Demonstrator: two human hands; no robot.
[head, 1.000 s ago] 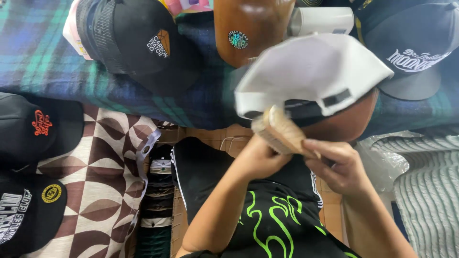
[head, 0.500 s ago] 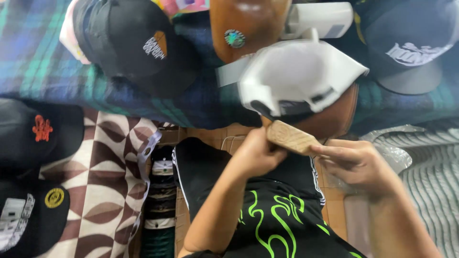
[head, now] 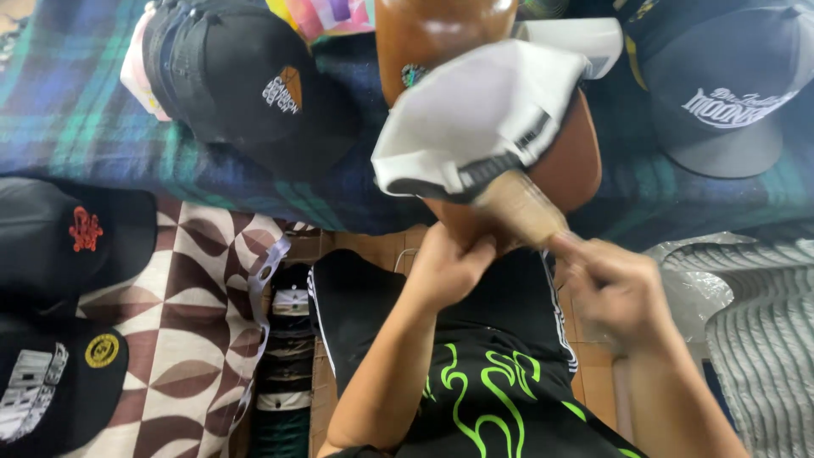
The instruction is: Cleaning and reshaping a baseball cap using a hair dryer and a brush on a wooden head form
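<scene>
My left hand [head: 445, 267] grips the lower edge of a white cap [head: 483, 110] with a brown brim [head: 572, 161], held up in front of me. My right hand [head: 615, 288] holds a wooden brush [head: 521, 203] by its handle. The blurred brush head rests against the cap's rim next to the black strap. Both forearms rise from my lap, over a black shirt with green flame marks [head: 483, 382].
Caps lie all around on a plaid blanket [head: 68, 110]: a black one [head: 246, 76], a dark grey one [head: 721, 93], a brown one [head: 441, 34]. Two more black caps [head: 76, 229] sit on a brown patterned cloth [head: 195, 322]. Plastic-wrapped grey goods [head: 763, 339] lie to the right.
The white cap has shifted left and tilted. The brush has moved up from below the cap to its rim, and my right hand followed it.
</scene>
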